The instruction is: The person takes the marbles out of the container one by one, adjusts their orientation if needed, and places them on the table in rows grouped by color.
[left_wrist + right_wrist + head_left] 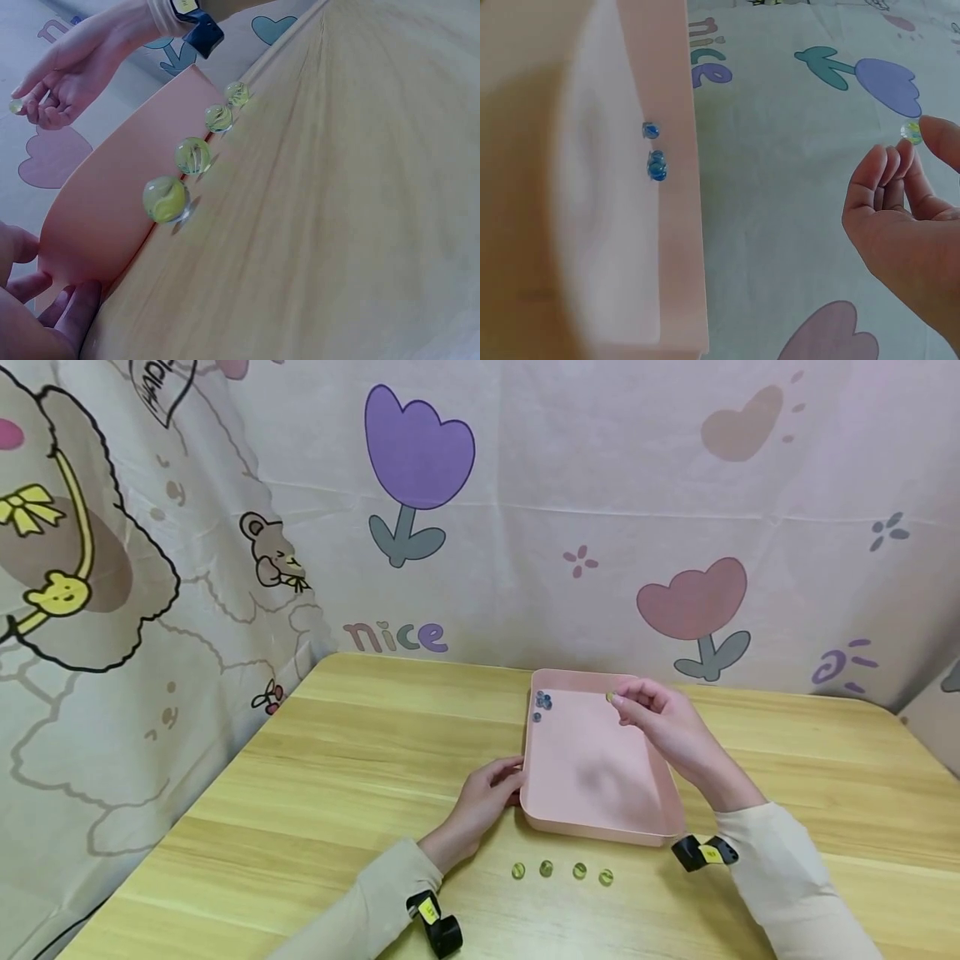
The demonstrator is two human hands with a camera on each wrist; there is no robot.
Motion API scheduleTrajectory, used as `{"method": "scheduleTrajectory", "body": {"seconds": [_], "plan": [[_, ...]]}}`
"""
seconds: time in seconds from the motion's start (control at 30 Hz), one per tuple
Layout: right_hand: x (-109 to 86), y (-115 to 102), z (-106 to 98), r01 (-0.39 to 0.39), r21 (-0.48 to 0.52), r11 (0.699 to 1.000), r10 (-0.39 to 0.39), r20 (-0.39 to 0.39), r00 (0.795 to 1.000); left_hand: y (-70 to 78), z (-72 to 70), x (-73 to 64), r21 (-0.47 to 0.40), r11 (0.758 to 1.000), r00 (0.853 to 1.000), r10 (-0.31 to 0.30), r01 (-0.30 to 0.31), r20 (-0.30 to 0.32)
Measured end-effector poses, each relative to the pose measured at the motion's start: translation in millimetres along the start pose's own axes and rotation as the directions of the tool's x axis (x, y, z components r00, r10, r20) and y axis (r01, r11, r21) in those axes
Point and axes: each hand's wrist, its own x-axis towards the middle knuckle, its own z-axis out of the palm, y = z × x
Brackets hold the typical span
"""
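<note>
A shallow pink tray [600, 839] stands on the wooden table, with several blue marbles [541, 701] by its far left corner. Above the tray's far right part, my right hand [667, 727] pinches a yellow-green glass marble [910, 133] between thumb and fingertips. My left hand [480, 806] rests its fingers against the outside of the tray's left wall; in the left wrist view those fingers [79, 315] touch the wall near the tabletop. In front of the near wall, several more yellow-green marbles [546, 868] lie in a spaced row.
The wooden table [360, 760] extends to both sides of the tray. Behind it hangs a printed cloth [525, 460] with flowers and hearts, and more of this cloth covers the left side. Black wrist cameras [437, 925] sit on both sleeves.
</note>
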Motion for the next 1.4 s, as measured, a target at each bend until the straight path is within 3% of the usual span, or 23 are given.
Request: {"method": "scheduleTrajectory", "body": {"seconds": [0.2, 1.0, 1.4], "plan": [[-10.2, 3.8, -3.3, -0.008, -0.055, 0.998, 0.009, 0.011, 1.0, -0.6, 0.5, 0.9, 0.002, 1.0, 1.0, -0.016, 0.016, -0.007], [-32.4, 8.9, -3.3, -0.009, -0.073, 0.997, 0.013, 0.06, 0.998, -0.8, 4.0, 0.0, -0.011, 1.0, 1.0, 0.001, -0.001, 0.01], [-50.3, 14.1, -12.9, -0.062, -0.165, 0.984, 0.067, 0.027, 0.997, 0.8, 1.2, 0.0, -0.001, 1.0, 1.0, 0.019, -0.019, 0.01]]}}
